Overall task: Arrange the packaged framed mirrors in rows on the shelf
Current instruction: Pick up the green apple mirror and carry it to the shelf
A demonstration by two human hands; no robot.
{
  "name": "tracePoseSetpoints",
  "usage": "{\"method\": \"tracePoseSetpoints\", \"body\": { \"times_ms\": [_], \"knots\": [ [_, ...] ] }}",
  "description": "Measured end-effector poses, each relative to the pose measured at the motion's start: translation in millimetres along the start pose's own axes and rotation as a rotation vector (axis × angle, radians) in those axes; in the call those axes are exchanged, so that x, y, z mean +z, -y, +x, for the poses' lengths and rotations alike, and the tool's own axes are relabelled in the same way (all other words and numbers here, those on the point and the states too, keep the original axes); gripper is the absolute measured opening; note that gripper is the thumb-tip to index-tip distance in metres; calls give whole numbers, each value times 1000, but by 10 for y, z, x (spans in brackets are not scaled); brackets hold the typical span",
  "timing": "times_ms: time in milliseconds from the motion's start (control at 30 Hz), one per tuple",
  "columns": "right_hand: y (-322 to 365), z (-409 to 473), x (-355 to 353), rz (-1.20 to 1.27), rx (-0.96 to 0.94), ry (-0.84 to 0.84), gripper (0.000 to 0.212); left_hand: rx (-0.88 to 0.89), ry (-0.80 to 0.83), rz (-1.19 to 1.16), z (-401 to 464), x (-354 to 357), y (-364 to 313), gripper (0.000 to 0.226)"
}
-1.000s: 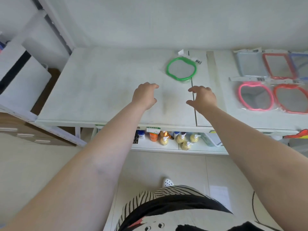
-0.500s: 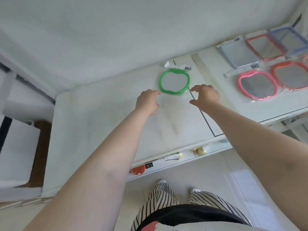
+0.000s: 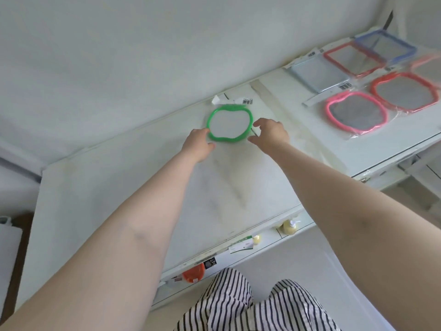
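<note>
Head view showed a white shelf [image 3: 119,187] against a pale wall, where the left hand [image 3: 198,144] touched the green-framed mirror [image 3: 229,123], its barcode label too small to read, the right hand [image 3: 270,134] hovered loosely curled beside it, and other packaged mirrors [image 3: 355,113] lay far right.

Bare forearms, no sleeves; left hand [image 3: 199,145] and right hand [image 3: 270,134] ringless; black-and-white striped trousers [image 3: 250,304].
</note>
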State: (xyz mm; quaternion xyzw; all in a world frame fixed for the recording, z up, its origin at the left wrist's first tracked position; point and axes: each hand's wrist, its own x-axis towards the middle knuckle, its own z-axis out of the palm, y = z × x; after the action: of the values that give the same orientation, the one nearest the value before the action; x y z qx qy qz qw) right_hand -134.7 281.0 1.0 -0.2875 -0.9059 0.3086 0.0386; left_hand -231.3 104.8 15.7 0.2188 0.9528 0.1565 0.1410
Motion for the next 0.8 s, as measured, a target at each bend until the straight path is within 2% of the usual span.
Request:
{"method": "tracePoseSetpoints", "body": {
  "times_ms": [133, 233, 433, 500, 567, 667, 800],
  "knots": [
    [-9, 202, 184, 77, 69, -22, 48, -70, -14, -135, 220, 172, -14, 55],
    [-9, 366, 303, 26, 120, -61, 41, -133, -48, -285, 391, 264, -32, 45],
    [49, 484, 445, 16, 160, -100, 35, -233, -209, -530, 515, 345, -60, 37],
    [47, 455, 432, 105, 195, -88, 35, -303, -217, -670, 469, 348, -39, 28],
    [34, 392, 385, 286, 221, -57, 39, -342, -230, -801, 384, 326, -7, 9],
    [49, 194, 221, 624, 246, -28, 43, -375, -201, -921, 205, 258, 5, 9],
    [68, -154, -96, 748, 247, -19, 38, -416, -142, -1090, -186, 81, -159, 28]
  ]
}}
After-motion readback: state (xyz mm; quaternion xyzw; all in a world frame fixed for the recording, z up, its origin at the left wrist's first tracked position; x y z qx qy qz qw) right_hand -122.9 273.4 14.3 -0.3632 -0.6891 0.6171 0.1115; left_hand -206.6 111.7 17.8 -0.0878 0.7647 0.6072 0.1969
